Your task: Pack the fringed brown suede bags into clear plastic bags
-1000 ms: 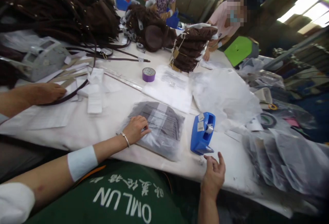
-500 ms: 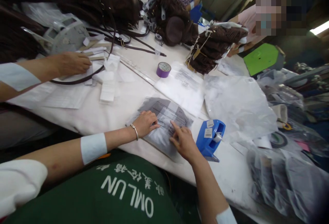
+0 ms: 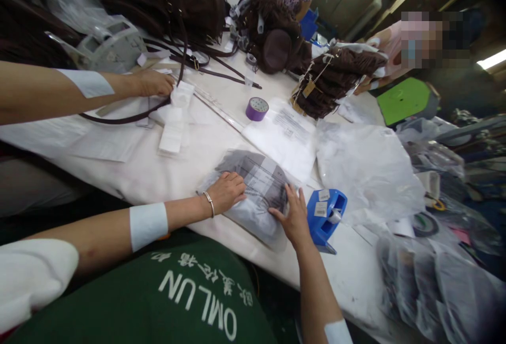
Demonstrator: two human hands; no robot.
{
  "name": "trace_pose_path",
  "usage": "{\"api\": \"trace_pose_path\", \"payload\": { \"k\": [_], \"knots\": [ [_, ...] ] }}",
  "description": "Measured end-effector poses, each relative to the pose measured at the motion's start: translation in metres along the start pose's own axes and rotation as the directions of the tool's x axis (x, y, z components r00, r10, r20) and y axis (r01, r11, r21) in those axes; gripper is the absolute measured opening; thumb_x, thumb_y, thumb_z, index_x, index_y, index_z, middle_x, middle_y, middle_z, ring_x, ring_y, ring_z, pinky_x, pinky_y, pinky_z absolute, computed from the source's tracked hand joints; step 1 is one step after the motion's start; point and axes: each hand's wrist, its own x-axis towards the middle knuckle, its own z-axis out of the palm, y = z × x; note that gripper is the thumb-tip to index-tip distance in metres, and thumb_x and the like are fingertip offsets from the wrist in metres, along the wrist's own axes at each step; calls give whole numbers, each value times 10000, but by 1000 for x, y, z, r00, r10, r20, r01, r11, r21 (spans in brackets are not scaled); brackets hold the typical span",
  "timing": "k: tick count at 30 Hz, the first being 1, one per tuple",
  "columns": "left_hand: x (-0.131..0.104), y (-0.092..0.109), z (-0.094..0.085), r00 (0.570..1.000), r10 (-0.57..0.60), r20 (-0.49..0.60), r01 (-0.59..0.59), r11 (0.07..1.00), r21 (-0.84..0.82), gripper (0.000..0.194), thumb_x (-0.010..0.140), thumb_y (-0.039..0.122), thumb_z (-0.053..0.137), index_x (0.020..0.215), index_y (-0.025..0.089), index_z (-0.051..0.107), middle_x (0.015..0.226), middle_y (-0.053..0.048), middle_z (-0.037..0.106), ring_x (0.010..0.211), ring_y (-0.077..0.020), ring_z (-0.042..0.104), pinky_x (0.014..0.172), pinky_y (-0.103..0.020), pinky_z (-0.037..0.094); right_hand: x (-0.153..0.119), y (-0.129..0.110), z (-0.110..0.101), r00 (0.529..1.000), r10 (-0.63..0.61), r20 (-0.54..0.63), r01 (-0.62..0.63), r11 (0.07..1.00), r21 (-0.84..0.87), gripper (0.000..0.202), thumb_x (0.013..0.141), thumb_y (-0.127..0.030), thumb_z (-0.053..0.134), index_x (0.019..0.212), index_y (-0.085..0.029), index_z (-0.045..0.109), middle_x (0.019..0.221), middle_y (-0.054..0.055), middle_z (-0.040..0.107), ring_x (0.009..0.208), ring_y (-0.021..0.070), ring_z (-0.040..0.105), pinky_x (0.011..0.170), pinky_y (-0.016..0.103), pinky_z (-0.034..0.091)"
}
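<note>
A clear plastic bag [image 3: 261, 188] with printed text and something dark inside lies flat near the table's front edge. My left hand [image 3: 226, 193], with a bracelet at the wrist, rests palm down on its left part, fingers stretched and close together. On the bag's right side lies my right hand [image 3: 293, 216], fingers spread and thumb pointing left. Neither hand grips anything. Just right of my right hand stands a blue tape dispenser [image 3: 326, 217] with white labels.
A purple tape roll [image 3: 256, 109] and white printed plastic bags [image 3: 284, 133] lie beyond. Dark brown fringed bags [image 3: 336, 78] are piled at the back. Filled plastic bags [image 3: 430, 275] sit at right. A co-worker's hand [image 3: 152, 82] is by paper strips [image 3: 173, 130] at left.
My right hand has moved outward to the bag's right edge and spread its fingers. My left hand stays on the bag. The co-worker's arm at left has reached further in.
</note>
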Motion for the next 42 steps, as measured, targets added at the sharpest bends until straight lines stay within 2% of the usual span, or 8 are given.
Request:
{"api": "trace_pose_path", "payload": {
  "k": [4,8,13,18,24,30,35,42],
  "knots": [
    [-9,-23,-19,995,-97,-5,95,986,-133,163,807,320,645,833,170,587,942,-56,582,952,-230,494,848,-381,360,13,-8,-14,988,100,-119,-73,974,215,370,842,-458,501,1079,-195,607,1290,100,516,1263,278,373,1041,480,280],
    [-15,-45,-30,967,-251,43,253,926,-280,139,800,296,644,777,167,594,845,-34,603,845,-197,531,768,-325,408,40,-47,-25,960,1,279,-139,870,474,337,870,-468,444,847,-201,648,804,21,654,792,177,596,777,313,450],
    [-16,-44,-21,941,-336,-26,310,894,-323,155,807,300,643,757,162,592,819,-35,613,829,-189,541,783,-323,417,85,-108,-3,778,-254,575,52,937,344,398,877,-481,418,708,-209,655,636,-21,617,597,125,548,601,243,397],
    [-19,-40,-12,955,-290,-56,274,939,-207,175,832,322,610,787,155,583,851,-68,586,859,-217,511,772,-354,408,121,-127,31,688,-184,702,193,979,68,217,670,-386,697,549,-216,637,492,-26,559,496,119,488,539,244,360],
    [-20,-40,-12,962,-267,-62,254,954,-160,167,842,310,594,792,154,567,858,-78,573,855,-221,500,761,-358,401,123,-113,30,814,44,579,88,976,-199,353,646,-498,698,593,-153,650,588,67,602,599,186,568,597,316,391],
    [-20,-39,-12,949,-300,-97,274,937,-218,158,823,316,609,785,169,564,871,-67,585,877,-224,515,793,-373,415,89,-111,26,901,21,433,43,990,-137,253,782,-472,603,743,-228,654,667,27,642,630,189,586,592,291,399],
    [-30,-49,-11,870,-462,-171,392,860,-326,392,809,397,589,1103,145,525,1089,-118,586,1033,-257,527,920,-416,415,55,-95,26,996,-33,78,36,999,-29,292,890,-384,472,1086,-202,590,1019,99,640,961,237,569,863,389,406],
    [-27,-25,-39,748,-498,438,635,348,-690,487,690,601,600,831,135,614,660,-34,617,613,-204,580,541,-285,438,-30,-107,48,976,-218,-18,218,973,70,711,803,-419,577,1411,-185,291,1405,103,419,1347,292,273,1116,542,123]
  ]
}}
